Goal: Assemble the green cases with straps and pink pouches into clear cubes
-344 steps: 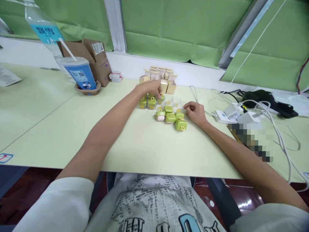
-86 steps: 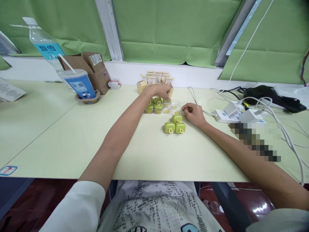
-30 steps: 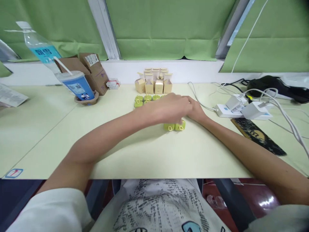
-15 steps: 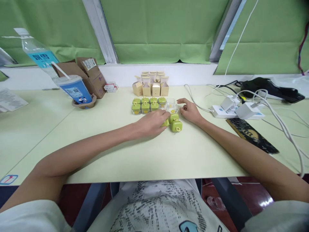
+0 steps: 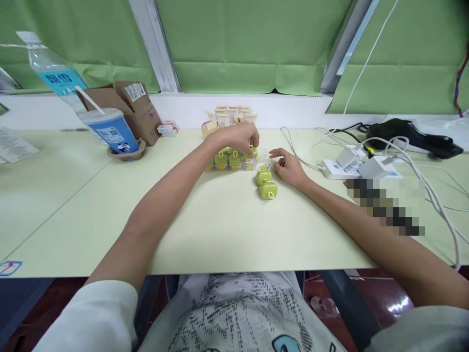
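My left hand (image 5: 240, 137) reaches over a block of small clear containers and pinches a green lid (image 5: 250, 152) with a yellow loop, at the top of a clear container (image 5: 249, 165) in the front row. To its left stand containers with green lids (image 5: 221, 159), partly hidden by my forearm. Lidless clear containers (image 5: 261, 161) are at the right end. My right hand (image 5: 289, 166) rests on the table beside them, fingers loosely curled and apart, holding nothing. Two loose green lids (image 5: 268, 189) lie on the table in front.
Small beige cartons (image 5: 209, 129) stand behind the containers. At left are a blue cup (image 5: 115, 133), a tilted bottle (image 5: 60, 78), a cardboard box (image 5: 141, 117) and a small white-and-red box (image 5: 168, 128). A power strip (image 5: 337, 169) with chargers and cables lies at right.
My left hand has moved up and away from the loose lids with one green lid, to the front-row container. My right hand has stayed in place.
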Available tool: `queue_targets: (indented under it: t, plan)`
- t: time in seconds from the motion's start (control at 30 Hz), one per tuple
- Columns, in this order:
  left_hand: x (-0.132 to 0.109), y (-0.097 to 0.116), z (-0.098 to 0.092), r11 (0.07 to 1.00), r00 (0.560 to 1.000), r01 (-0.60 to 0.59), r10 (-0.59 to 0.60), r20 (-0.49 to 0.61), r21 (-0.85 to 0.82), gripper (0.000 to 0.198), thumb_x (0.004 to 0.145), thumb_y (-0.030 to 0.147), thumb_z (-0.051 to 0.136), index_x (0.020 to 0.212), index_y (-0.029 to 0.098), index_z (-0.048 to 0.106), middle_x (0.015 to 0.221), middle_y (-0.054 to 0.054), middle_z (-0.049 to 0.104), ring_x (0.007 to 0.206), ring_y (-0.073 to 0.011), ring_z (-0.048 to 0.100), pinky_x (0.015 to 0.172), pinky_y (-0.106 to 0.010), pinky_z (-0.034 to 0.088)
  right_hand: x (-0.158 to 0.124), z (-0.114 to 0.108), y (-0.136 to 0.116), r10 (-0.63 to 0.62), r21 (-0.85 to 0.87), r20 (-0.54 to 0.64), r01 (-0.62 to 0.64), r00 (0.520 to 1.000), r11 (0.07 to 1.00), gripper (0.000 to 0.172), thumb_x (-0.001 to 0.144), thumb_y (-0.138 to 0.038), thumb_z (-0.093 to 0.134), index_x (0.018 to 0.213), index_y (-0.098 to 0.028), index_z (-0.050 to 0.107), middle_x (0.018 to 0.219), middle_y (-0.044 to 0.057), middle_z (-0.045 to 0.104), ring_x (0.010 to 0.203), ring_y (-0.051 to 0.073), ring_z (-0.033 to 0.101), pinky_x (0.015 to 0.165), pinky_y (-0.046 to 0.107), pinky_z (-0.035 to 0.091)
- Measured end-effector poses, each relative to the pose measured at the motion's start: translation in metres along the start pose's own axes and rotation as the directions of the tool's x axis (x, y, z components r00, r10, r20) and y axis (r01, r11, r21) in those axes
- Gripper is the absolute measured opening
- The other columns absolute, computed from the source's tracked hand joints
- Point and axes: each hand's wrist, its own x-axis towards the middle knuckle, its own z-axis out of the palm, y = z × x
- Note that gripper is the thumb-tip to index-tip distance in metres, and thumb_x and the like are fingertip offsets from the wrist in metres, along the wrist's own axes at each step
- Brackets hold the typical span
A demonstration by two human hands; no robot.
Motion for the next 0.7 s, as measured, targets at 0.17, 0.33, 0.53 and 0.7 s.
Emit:
queue_targets:
  t: [0.17, 0.33, 0.53, 0.7]
  plan:
    - [0.004, -0.007, 0.003, 0.999, 0.999, 0.033, -0.033, -0.006, -0.011, 0.052, 0.076, 0.037, 0.086, 0.125, 0.017, 0.085, 0.117, -0.007, 0.084, 0.106, -0.0241, 0.073, 0.088, -0.030, 0.050, -0.001, 0.000, -0.001, 0.008, 0.006, 0.005, -0.008, 1.000, 1.000, 0.056, 0.074, -0.021, 0.061, 0.129, -0.019, 0.072, 0.122, 0.012, 0.084, 0.066, 0.019, 0.063, 0.084, 0.043, 0.060]
    - [0.002, -0.004, 0.003, 1.000, 1.000, 0.008, -0.008, -0.014, -0.007, 0.044, 0.076, 0.037, 0.087, 0.116, 0.019, 0.086, 0.110, -0.006, 0.085, 0.099, -0.0222, 0.074, 0.080, -0.029, 0.048, -0.001, 0.000, 0.000, 0.008, 0.004, 0.001, -0.008, 1.000, 1.000, 0.054, 0.074, -0.021, 0.061, 0.127, -0.020, 0.073, 0.119, 0.012, 0.085, 0.067, 0.019, 0.063, 0.083, 0.042, 0.060]
    - [-0.002, 0.003, 0.005, 1.000, 1.000, -0.007, 0.007, 0.011, 0.027, 0.046, 0.077, 0.033, 0.083, 0.120, 0.015, 0.086, 0.115, -0.009, 0.085, 0.102, -0.0242, 0.074, 0.081, -0.030, 0.048, 0.000, 0.000, 0.000, 0.003, -0.002, 0.005, -0.003, 1.000, 1.000, 0.054, 0.073, -0.023, 0.061, 0.125, -0.019, 0.074, 0.117, 0.012, 0.085, 0.065, 0.019, 0.062, 0.081, 0.043, 0.060]
    - [0.001, 0.003, 0.008, 0.999, 0.999, -0.016, 0.015, 0.041, 0.028, 0.047, 0.076, 0.033, 0.083, 0.120, 0.018, 0.086, 0.113, -0.007, 0.085, 0.102, -0.0234, 0.074, 0.083, -0.030, 0.048, 0.000, 0.000, -0.002, 0.003, -0.005, 0.006, -0.003, 1.000, 1.000, 0.052, 0.073, -0.023, 0.061, 0.124, -0.019, 0.074, 0.116, 0.011, 0.085, 0.065, 0.019, 0.061, 0.081, 0.042, 0.060]
